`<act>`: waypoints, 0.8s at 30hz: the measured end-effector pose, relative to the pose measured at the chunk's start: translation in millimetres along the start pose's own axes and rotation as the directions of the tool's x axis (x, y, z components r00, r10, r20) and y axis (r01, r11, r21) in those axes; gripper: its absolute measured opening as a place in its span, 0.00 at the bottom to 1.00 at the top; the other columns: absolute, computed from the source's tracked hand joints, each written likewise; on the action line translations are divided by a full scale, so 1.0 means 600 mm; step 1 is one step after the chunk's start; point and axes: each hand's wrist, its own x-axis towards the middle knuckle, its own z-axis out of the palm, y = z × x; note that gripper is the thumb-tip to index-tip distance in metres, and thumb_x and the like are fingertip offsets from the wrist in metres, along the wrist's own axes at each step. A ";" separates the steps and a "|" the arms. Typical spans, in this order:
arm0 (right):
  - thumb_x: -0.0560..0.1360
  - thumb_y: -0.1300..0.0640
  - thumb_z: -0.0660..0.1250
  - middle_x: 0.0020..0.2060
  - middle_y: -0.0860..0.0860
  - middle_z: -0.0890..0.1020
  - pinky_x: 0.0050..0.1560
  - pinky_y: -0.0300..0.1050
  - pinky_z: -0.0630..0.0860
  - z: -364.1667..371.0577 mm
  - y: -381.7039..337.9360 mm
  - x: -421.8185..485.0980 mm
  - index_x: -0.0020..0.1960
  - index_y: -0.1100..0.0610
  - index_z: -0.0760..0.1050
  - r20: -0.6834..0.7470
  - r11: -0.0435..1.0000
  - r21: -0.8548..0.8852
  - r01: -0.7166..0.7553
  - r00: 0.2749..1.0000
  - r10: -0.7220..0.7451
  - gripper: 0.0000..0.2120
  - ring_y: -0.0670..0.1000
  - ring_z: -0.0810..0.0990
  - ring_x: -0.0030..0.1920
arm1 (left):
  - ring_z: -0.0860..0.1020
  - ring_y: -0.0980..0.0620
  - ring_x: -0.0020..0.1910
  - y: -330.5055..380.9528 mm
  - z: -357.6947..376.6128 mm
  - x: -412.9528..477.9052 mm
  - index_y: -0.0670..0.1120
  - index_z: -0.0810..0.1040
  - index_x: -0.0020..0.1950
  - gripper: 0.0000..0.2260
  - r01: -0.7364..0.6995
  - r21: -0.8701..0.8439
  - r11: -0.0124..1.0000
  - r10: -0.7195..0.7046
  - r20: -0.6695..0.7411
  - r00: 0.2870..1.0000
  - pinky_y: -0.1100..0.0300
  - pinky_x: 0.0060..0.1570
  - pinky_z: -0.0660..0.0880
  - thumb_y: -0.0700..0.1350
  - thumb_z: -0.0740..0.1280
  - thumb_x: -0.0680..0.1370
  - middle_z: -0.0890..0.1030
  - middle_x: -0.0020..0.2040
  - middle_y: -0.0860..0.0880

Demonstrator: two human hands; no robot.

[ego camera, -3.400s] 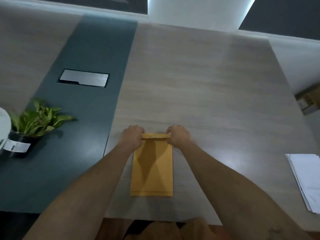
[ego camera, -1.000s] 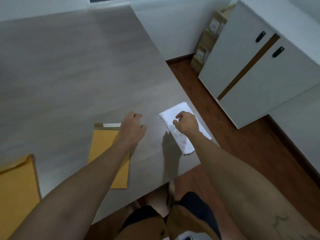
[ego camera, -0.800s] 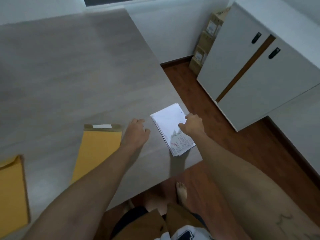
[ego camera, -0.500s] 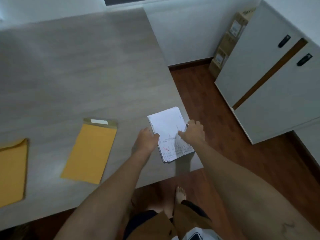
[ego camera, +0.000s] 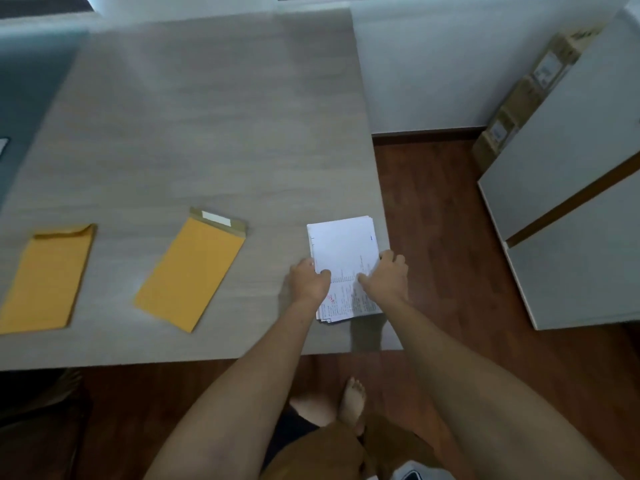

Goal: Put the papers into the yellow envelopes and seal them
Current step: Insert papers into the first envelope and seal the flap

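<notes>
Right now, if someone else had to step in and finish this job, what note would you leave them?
Both hands are busy: the left hand and right hand grip the stack of papers by its side edges, near the right edge of the table.
The open yellow envelope lies flat mid-table, flap up, white strip showing.
The left yellow envelope has its flap apparently folded down, so it is probably done.
Left to do: put papers into the open envelope and seal it.

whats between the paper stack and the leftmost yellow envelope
In the head view, a second yellow envelope lies there, flap open with a white strip showing; otherwise bare table.
</notes>
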 end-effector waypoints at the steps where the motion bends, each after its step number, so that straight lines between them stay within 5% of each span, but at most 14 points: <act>1: 0.71 0.48 0.73 0.61 0.56 0.69 0.57 0.49 0.73 -0.001 0.001 0.000 0.65 0.58 0.65 0.003 1.000 0.003 0.006 1.000 -0.006 0.30 0.57 0.71 0.62 | 0.81 0.42 0.48 0.000 0.003 0.000 0.38 0.79 0.53 0.10 0.014 -0.011 1.000 -0.014 -0.013 1.000 0.52 0.48 0.79 0.38 0.68 0.73 0.83 0.51 0.42; 18: 0.72 0.50 0.73 0.61 0.57 0.69 0.57 0.47 0.72 -0.005 0.006 -0.002 0.66 0.59 0.66 0.003 0.999 0.015 0.042 0.999 -0.042 0.28 0.57 0.70 0.62 | 0.76 0.47 0.57 -0.020 0.029 -0.011 0.41 0.76 0.63 0.16 -0.075 0.135 0.988 0.094 -0.134 0.987 0.60 0.54 0.70 0.39 0.68 0.75 0.73 0.62 0.45; 24: 0.73 0.50 0.72 0.62 0.56 0.69 0.57 0.48 0.72 -0.004 0.003 -0.006 0.67 0.59 0.65 0.004 0.999 0.013 0.032 0.999 -0.032 0.28 0.57 0.69 0.63 | 0.75 0.47 0.51 -0.018 0.030 -0.015 0.43 0.73 0.54 0.12 -0.132 0.135 0.982 0.151 -0.148 0.977 0.58 0.48 0.71 0.38 0.69 0.72 0.76 0.54 0.49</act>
